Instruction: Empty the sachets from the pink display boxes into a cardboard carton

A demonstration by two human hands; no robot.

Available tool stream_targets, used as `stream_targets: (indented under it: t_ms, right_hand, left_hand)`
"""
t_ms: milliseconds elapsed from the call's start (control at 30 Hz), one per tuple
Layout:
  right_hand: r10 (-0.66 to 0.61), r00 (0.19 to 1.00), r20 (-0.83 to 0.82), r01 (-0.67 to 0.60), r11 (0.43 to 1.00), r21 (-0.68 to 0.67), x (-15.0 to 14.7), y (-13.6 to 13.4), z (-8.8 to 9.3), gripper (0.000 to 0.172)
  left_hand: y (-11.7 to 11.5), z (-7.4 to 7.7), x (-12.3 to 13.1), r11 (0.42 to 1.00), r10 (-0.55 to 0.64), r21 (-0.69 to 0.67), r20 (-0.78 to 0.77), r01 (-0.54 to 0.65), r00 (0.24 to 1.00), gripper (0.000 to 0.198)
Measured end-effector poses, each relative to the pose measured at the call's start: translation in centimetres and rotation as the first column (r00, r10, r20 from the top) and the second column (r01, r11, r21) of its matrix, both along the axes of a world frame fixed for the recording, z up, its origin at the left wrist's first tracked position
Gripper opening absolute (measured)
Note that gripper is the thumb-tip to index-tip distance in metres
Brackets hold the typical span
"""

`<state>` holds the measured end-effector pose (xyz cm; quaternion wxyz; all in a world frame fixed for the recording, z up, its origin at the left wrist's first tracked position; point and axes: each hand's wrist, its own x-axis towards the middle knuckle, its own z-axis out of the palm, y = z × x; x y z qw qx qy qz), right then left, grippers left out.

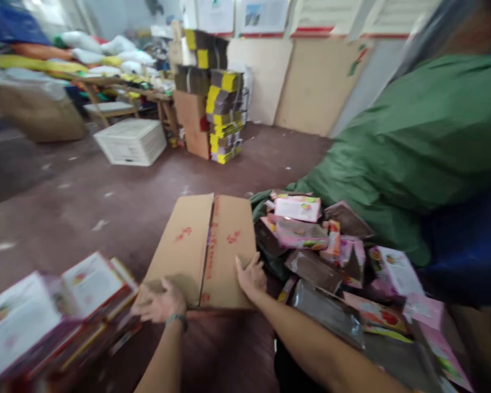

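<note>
A brown cardboard box [204, 245] with red print lies on the dark floor in front of me, its top flaps closed. My left hand [159, 301], a band on its wrist, rests at the box's near left corner with fingers spread; it is blurred. My right hand [250, 275] lies flat against the box's near right edge, fingers stretched out. Neither hand holds anything.
Pink and white packets [335, 256] are heaped to the right, against a large green sack [413, 142]. More packets [53, 311] lie stacked at the near left. A white crate [131, 142], stacked yellow-and-dark cartons [221, 103] and a cluttered table [106, 82] stand farther back.
</note>
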<state>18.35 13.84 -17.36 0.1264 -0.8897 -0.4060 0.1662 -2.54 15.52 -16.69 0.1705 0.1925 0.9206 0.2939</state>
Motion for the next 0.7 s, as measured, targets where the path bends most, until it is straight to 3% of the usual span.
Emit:
stream_targets:
  t_ms: [167, 300, 500, 700]
  right_hand:
    - [0.001, 0.999, -0.050, -0.002, 1.000, -0.031, 0.1, -0.5, 0.3, 0.089]
    - [0.004, 0.997, -0.077, -0.001, 0.999, 0.047, -0.7, -0.7, 0.2, 0.089]
    - [0.098, 0.992, -0.074, -0.077, 0.965, 0.250, -3.1, 0.0, -1.8, 0.089]
    - [0.205, 0.979, -0.006, -0.197, 0.948, 0.249, -4.8, 1.2, -1.8, 0.086]
  left_hand:
    - [-0.1, 0.3, 0.2, 0.998, -0.027, -0.061, -0.012, 0.026, 1.000, 0.085]
    - [0.2, 0.9, -0.4, 0.998, -0.055, -0.039, -0.083, 0.052, 0.995, 0.086]
    - [3.7, 1.1, -2.8, 0.993, -0.117, -0.044, -0.102, 0.113, 0.988, 0.088]
    - [6.2, 1.4, -4.8, 0.977, -0.208, -0.075, -0.177, 0.198, 0.962, 0.087]
